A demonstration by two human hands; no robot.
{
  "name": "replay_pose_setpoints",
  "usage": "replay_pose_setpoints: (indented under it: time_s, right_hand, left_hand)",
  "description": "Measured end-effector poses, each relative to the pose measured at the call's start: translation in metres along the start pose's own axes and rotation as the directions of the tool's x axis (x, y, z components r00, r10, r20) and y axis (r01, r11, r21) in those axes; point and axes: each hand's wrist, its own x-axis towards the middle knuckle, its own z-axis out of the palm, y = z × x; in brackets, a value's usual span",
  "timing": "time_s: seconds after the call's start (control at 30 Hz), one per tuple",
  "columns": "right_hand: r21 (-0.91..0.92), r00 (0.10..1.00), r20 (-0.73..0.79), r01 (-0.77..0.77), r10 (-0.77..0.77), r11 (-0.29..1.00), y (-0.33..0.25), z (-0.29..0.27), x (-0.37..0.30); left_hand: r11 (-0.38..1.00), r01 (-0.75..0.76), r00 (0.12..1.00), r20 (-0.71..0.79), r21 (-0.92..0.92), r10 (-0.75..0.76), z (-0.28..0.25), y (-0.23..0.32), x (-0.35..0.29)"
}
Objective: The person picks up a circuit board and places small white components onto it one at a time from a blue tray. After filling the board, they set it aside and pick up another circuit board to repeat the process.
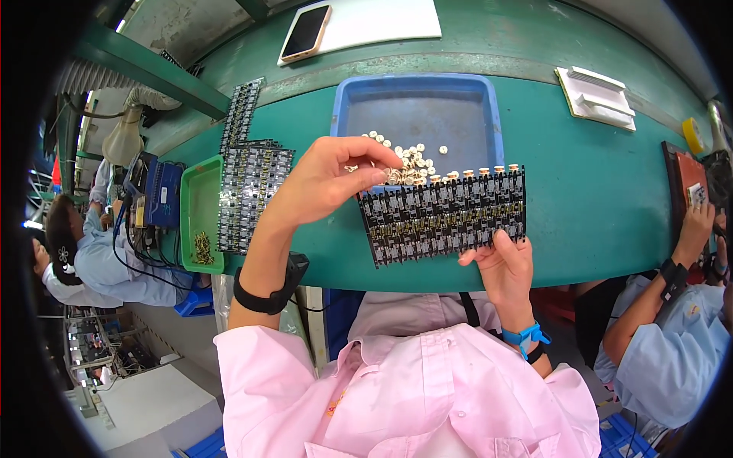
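Note:
A black circuit board panel (pixel 447 217), packed with rows of small components, is held tilted over the tray's near edge. My right hand (pixel 505 267) grips it by its lower edge, thumb on the face. Along its top edge stands a row of small round parts (pixel 482 172), white-topped with copper-coloured sides. My left hand (pixel 332 175) hovers by the panel's upper left corner, thumb and forefinger closed in a pinch. Whatever lies between those fingertips is too small to make out. Behind them, loose round white parts (pixel 416 156) lie in the blue tray (pixel 495 114).
More panels (pixel 248 198) are stacked at left beside a green bin (pixel 200 214) with small brass-coloured pieces. Farther back are a phone (pixel 305 32) on a white sheet and a white ridged fixture (pixel 595 99). A co-worker's hand (pixel 693 229) works at far right; others sit at left.

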Motion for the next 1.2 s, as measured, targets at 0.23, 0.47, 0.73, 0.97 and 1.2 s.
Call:
replay_pose_setpoints:
  time_s: [0.23, 0.47, 0.73, 0.97, 1.2]
  right_hand:
    - [-0.044, 1.000, 0.022, 0.000, 0.001, 0.999, -0.001, 0.004, 0.000]
    - [0.010, 0.998, 0.056, -0.013, 0.012, 1.000, -0.002, -0.002, 0.000]
    - [0.023, 0.998, 0.055, -0.020, 0.019, 1.000, -0.001, -0.003, 0.000]
    - [0.028, 0.999, 0.038, -0.022, 0.021, 0.999, -0.003, 0.000, 0.000]
    - [0.032, 0.999, 0.037, -0.026, 0.025, 0.999, -0.003, 0.001, -0.001]
  left_hand:
    - [0.999, 0.017, 0.998, 0.065, -0.043, -0.014, -0.002, -0.003, 0.007]
    - [1.000, -0.004, 0.994, 0.112, -0.015, 0.005, -0.003, -0.004, 0.009]
    - [0.999, 0.002, 0.988, 0.152, 0.033, -0.007, -0.003, -0.005, 0.010]
    - [0.998, 0.005, 0.985, 0.170, 0.068, -0.016, -0.003, -0.003, 0.011]
    - [0.996, -0.008, 0.983, 0.182, 0.090, -0.008, -0.003, -0.004, 0.011]
